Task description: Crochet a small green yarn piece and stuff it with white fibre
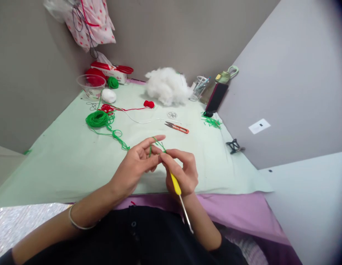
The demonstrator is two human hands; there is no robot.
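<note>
Green yarn (121,142) runs from a loose coil (97,119) on the table to my left hand (141,158). It passes over the raised index finger of that hand, whose thumb and other fingers pinch the strand. My right hand (183,171) grips a crochet hook (175,183) by its yellow handle, and the silver shaft points down toward my body. The thumbs and fingertips of both hands meet at the green strand. Whatever stitches lie between the fingertips are too small to make out.
Orange thread snips (177,127) lie just beyond my hands. White stuffing (168,86), a small red knitted piece (149,104), a white yarn ball (108,95) and a plastic tub (91,86) stand farther back. At the right are a phone (216,98), green scraps (212,122) and a black claw clip (235,146).
</note>
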